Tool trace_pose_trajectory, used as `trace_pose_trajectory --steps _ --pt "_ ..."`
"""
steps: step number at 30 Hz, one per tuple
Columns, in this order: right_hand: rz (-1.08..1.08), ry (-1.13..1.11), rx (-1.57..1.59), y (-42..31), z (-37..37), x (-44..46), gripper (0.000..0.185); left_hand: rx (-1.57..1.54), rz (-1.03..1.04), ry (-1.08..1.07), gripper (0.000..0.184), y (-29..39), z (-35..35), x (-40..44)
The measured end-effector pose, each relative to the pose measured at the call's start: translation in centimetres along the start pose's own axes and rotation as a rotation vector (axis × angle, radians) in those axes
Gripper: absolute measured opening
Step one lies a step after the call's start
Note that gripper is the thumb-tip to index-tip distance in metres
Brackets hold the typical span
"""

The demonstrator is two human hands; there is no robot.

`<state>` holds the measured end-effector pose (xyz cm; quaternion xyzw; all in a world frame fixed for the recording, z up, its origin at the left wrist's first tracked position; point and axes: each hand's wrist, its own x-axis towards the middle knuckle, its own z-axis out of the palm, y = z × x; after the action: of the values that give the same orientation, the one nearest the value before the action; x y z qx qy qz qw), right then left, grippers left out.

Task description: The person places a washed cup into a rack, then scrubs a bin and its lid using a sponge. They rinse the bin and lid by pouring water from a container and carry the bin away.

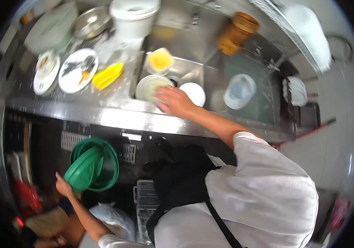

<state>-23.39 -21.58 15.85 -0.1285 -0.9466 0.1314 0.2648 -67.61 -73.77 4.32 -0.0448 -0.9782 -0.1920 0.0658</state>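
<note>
My left hand [64, 186] is closed on the rim of a green plastic basin [80, 171]. The basin is tilted over a larger round green bucket [110, 169] near the floor. In the left part of the sink, my right hand [175, 101] reaches to a pale bowl [144, 89], with its blurred fingers over the inside and the thumb near the front rim. Right beside that hand sits a smaller white bowl [194, 94]. Just behind is a square white container [160, 60] with yellow contents.
Dirty plates [67, 82], a yellow object [108, 76] and a white bucket [133, 20] stand on the left counter. Farther right are a white oval container [239, 91] and a brown wooden-looking container [238, 33]. A person [49, 227] is at lower left.
</note>
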Motion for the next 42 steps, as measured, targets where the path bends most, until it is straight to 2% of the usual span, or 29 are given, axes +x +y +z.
trace_pose_trajectory --steps 2,5,6,8,10,12,13,14,15,16,17,18,20,21,22,24,26,28,31,34,35,37,40,42 --pt "0.181 -0.012 -0.134 1.5 -5.1 -7.7 0.024 -0.037 -0.053 -0.059 0.085 -2.6 -0.1 0.6" --pt "0.699 0.172 -0.375 4.2 -12.7 -18.9 0.019 -0.075 -0.013 -0.008 0.081 -1.6 -1.2 -3.8" --pt "1.006 0.227 -0.333 5.5 -14.7 -22.5 0.024 -0.115 0.048 0.028 0.075 -0.6 -1.9 -6.6" --pt "1.226 0.314 -0.417 7.8 -18.3 -26.8 0.029 -0.094 0.193 0.04 0.062 -0.9 -1.8 -10.5" --pt "1.114 0.264 -0.555 10.1 -21.5 -27.2 0.048 -0.008 0.382 0.004 0.046 -2.1 -1.2 -14.6" --pt "0.952 0.257 -0.424 16.5 -23.4 -28.4 0.073 0.062 0.625 0.017 0.025 -2.3 -1.0 -17.8" --pt "0.896 0.245 -0.332 20.5 -23.8 -28.1 0.089 0.224 0.78 0.111 0.016 -2.5 -0.8 -19.7" --pt "0.798 0.222 -0.161 25.4 -23.8 -28.2 0.095 0.282 0.784 0.114 0.016 -1.6 -1.4 -21.5" --pt "0.891 0.255 0.234 27.3 -23.4 -26.5 0.09 0.319 0.536 -0.052 0.023 -1.3 -1.5 -23.2" --pt "0.979 0.085 0.269 33.0 -22.9 -29.0 0.076 0.354 0.422 -0.101 0.033 -2.2 -1.0 -24.8" --pt "1.038 0.0 0.354 35.6 -22.8 -30.0 0.059 0.359 0.34 -0.016 0.04 -0.9 -0.6 -26.2" --pt "1.041 -0.052 0.375 38.4 -22.8 -31.9 0.051 0.398 0.221 -0.055 0.041 -1.2 0.8 -27.5" --pt "1.032 0.027 -0.118 40.5 -23.4 -35.2 0.048 0.459 0.137 -0.001 0.04 -1.5 3.1 -30.6" --pt "1.127 0.089 -0.268 40.2 -24.1 -36.4 0.051 0.426 0.05 0.007 0.04 -1.3 4.1 -32.1" --pt "1.217 0.16 -0.422 38.9 -24.9 -37.2 0.054 0.388 -0.033 0.016 0.041 -0.9 4.9 -33.7" --pt "1.155 0.18 -0.719 33.2 -25.1 -38.5 0.059 0.288 -0.213 -0.008 0.046 -2.4 4.1 -36.1" --pt "1.071 0.049 -0.743 27.1 -25.1 -37.2 0.061 0.164 -0.38 -0.055 0.048 -1.4 4.5 -38.8" --pt "1.03 -0.133 -0.771 24.4 -24.0 -38.0 0.058 0.05 -0.47 -0.13 0.05 0.5 4.3 -41.4" --pt "0.691 -0.495 -0.828 23.8 -21.5 -40.1 0.058 -0.037 -0.447 -0.288 0.054 0.8 5.2 -44.7" --pt "0.711 -0.42 -0.771 22.8 -18.5 -39.3 0.058 -0.051 -0.427 -0.435 0.056 2.4 4.7 -45.5" --pt "0.869 -0.347 -0.638 22.9 -18.5 -38.1 0.056 -0.054 -0.443 -0.466 0.057 2.9 4.3 -45.4" --pt "1.171 -0.199 -0.356 22.6 -18.7 -35.7 0.053 -0.062 -0.466 -0.477 0.058 2.9 4.0 -44.5" --pt "1.551 0.401 0.542 31.2 -18.3 -38.4 0.047 -0.114 -0.518 -0.42 0.059 2.6 4.5 -42.1" --pt "1.553 0.482 0.66 29.5 -20.5 -37.4 0.046 -0.186 -0.595 -0.372 0.059 2.3 5.4 -39.9"
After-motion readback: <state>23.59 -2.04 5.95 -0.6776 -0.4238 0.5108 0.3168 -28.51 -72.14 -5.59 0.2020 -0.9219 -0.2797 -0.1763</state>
